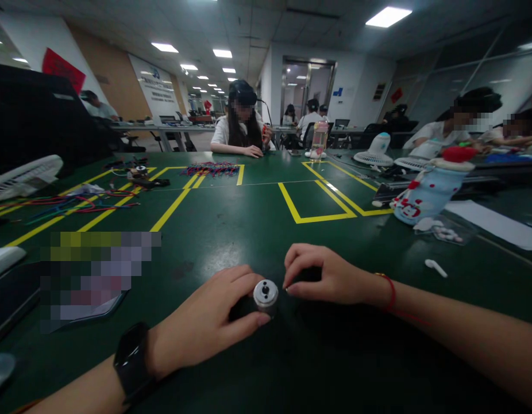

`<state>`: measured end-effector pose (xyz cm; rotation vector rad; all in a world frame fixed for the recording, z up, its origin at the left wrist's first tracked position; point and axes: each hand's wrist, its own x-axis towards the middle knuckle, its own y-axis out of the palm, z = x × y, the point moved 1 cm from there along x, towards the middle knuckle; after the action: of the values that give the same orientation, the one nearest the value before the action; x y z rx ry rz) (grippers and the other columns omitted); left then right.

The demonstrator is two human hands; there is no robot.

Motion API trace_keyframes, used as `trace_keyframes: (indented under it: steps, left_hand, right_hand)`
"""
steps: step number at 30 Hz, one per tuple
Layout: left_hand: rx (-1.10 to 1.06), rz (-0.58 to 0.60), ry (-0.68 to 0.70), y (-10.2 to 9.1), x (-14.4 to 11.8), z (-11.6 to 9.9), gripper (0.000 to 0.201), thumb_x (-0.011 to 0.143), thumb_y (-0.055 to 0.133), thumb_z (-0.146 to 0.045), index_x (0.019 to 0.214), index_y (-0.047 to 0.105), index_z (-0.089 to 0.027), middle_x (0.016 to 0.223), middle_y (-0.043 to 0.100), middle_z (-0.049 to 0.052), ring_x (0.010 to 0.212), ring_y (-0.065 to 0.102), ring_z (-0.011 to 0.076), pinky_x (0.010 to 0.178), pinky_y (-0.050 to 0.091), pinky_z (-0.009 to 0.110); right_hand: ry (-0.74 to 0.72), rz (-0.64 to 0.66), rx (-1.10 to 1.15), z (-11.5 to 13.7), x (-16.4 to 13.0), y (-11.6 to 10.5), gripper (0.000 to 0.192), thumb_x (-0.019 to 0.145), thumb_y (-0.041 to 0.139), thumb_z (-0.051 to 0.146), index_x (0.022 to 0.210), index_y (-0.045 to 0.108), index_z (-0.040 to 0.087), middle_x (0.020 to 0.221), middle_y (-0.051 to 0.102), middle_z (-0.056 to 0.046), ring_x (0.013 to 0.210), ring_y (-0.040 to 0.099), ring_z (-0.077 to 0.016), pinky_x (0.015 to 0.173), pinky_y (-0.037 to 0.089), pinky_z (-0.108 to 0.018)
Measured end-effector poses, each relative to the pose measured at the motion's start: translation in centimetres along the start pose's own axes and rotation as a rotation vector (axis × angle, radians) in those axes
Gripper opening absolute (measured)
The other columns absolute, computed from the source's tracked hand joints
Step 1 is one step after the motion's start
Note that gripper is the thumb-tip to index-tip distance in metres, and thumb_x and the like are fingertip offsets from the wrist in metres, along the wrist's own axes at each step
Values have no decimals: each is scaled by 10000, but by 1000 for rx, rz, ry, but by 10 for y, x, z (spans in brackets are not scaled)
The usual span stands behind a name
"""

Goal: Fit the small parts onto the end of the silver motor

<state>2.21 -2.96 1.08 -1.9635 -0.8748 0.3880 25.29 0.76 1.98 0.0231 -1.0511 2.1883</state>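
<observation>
On the near middle of the dark green tabletop [249,230], the left hand [205,322] curls around a small silver cylindrical part [265,295], fingers wrapped over its dark body and thumb pressed in beneath the round metal face, which points toward the camera and shows small holes. The hand is closed on the part, holding it just above or on the surface; which of the two cannot be told. A black watch [130,362] sits on the left wrist.

The right hand [324,276] lies just right of the part, fingers bent inward and fingertips close to its metal face, pinched over something dark that is too hidden to name. A red cord [390,290] circles the right wrist.

Farther right on the tabletop lies a small white earbud [435,266], and beyond it a pale blue bottle with a red cap [425,192] rests on its side. Yellow tape lines [317,201] mark out rectangles across the middle of the tabletop. At the far left, loose coloured wires [76,204] are spread out, and another bundle of wires [211,168] lies in front of a person [240,129] seated at the far edge. A white fan [377,150] stands far right.
</observation>
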Motion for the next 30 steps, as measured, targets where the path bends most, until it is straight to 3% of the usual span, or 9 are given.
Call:
trace_keyframes:
  steps: [3,6,10,14,18,21,26,30]
  left_hand:
    - [-4,0,3,3,4,-1,168,913,548,-349,1044,535,-246,1034,565,7,937,528,204,825,419,351]
    - [-1,-6,11,8,8,-1,182,915,547,-347,1070,529,-253,1055,564,6,960,524,205,845,413,353]
    - [-1,0,6,8,10,-2,182,918,537,-366,1058,531,-248,1043,569,10,942,530,206,821,425,346]
    - [16,-9,4,7,6,-2,200,920,528,-380,1062,531,-239,1070,571,20,966,532,215,828,430,351]
    - [33,-13,7,8,2,-1,238,924,521,-386,1110,520,-238,1104,571,28,987,534,222,842,436,361]
    - [34,-11,4,8,1,-2,247,926,518,-389,1121,515,-237,1100,573,29,983,537,221,841,440,365]
    - [21,-14,15,8,1,-3,223,926,516,-384,1097,520,-241,1082,573,24,982,531,221,849,434,372]
    - [11,-12,6,7,3,-3,217,923,521,-389,1080,525,-241,1071,573,27,968,530,222,837,434,371]
  right_hand:
    - [-28,144,-149,-11,-7,1,98,777,712,265,843,729,194,955,581,-36,901,542,-160,847,408,-331]
    - [-41,161,-206,-13,-11,1,114,770,710,274,862,738,214,978,579,-35,903,535,-167,870,384,-355]
    - [13,128,18,-15,-13,-6,231,750,722,277,969,720,203,1011,585,-48,905,544,-168,842,415,-333]
    - [240,-142,418,-41,-11,-20,215,767,696,306,932,707,168,916,620,-47,772,566,-141,693,444,-276]
    - [320,-382,488,-75,-9,-29,219,864,544,340,917,638,149,797,584,-33,627,515,-102,587,417,-251]
    - [358,-468,507,-84,-7,-29,211,858,531,353,892,600,157,791,574,-30,616,509,-101,578,418,-254]
    - [383,-440,418,-76,-5,-26,196,839,572,352,854,612,161,757,576,-18,592,488,-101,569,402,-262]
    - [318,-250,288,-49,-8,-20,171,758,697,318,833,670,167,770,604,-16,651,506,-121,610,388,-275]
